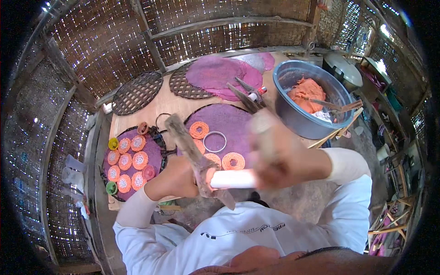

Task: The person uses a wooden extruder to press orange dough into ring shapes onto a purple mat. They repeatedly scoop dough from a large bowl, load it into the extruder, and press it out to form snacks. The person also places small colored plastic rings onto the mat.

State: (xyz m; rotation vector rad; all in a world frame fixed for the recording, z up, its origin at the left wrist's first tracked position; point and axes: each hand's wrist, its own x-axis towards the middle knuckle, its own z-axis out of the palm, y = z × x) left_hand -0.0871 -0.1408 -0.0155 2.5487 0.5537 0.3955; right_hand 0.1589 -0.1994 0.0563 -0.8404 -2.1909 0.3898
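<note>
My left hand grips a rough wooden tool that is set across the end of a white tube. Orange dough shows at the tube's left end. At the other end is my right hand, badly blurred, with its fingers hiding the tube's edge; whether they grip it cannot be made out. Below the tool, orange ring-shaped dough pieces and a thin white hoop lie on a round tray with purple cloth. Pointed wooden pieces and a red-and-white cylinder appear beyond my right hand.
To the left, another purple-lined tray holds several orange rounds with pale centres and small coloured cups. A blue-grey tub of orange dough stands at right. Woven trays and purple cloths lie behind.
</note>
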